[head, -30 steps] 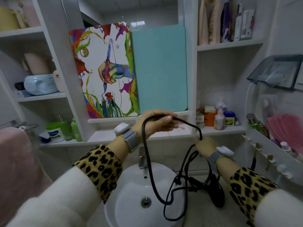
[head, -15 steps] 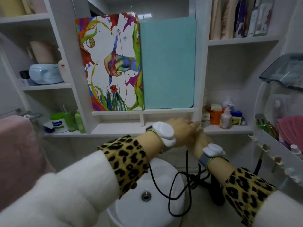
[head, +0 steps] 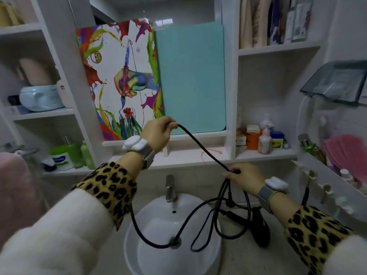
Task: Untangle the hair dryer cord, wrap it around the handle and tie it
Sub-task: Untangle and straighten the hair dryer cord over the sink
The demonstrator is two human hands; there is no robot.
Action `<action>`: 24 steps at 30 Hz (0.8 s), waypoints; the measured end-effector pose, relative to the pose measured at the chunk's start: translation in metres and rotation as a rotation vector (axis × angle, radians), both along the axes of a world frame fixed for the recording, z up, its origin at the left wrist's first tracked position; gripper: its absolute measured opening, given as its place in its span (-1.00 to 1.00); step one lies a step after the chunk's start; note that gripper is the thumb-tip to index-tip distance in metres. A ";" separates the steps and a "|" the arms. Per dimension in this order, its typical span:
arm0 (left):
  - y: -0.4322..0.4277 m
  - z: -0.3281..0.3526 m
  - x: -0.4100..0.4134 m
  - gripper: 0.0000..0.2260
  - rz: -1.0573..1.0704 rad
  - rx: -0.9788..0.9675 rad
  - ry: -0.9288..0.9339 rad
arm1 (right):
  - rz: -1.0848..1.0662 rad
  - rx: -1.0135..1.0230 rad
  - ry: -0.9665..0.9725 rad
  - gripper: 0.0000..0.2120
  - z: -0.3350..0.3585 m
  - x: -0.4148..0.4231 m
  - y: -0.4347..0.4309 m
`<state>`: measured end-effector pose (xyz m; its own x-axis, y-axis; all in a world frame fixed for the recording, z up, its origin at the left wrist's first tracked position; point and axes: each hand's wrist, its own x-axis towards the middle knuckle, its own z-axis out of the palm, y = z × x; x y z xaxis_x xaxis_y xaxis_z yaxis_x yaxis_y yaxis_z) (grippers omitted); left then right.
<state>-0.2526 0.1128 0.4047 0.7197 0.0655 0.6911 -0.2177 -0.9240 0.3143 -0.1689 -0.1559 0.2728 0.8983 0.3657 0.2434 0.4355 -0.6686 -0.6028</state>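
White built-in shelving (head: 278, 49) flanks a central mirror recess (head: 178, 14). A multicoloured painted panel (head: 119, 80) and a plain teal panel (head: 190, 76) lean against the mirror. A white basin (head: 139, 245) with a chrome tap (head: 170, 188) sits below. Bottles and jars occupy the lower shelves. Lighting is even.
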 end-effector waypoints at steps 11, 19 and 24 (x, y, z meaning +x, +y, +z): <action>-0.085 -0.068 0.013 -0.47 -0.008 0.682 0.658 | 0.041 -0.192 -0.365 -0.84 0.020 -0.022 0.055; -0.056 -0.029 0.003 -0.84 -0.050 0.410 0.358 | -0.011 -0.036 -0.240 -0.85 0.010 -0.021 0.018; -0.054 -0.024 -0.008 -0.84 -0.022 0.265 0.328 | 0.008 -0.007 -0.196 -0.78 0.021 -0.026 0.018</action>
<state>-0.2605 0.0588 0.3803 0.9034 -0.1019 0.4164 -0.1668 -0.9783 0.1225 -0.1949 -0.1380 0.2937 0.8310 0.3750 0.4109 0.5495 -0.6683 -0.5014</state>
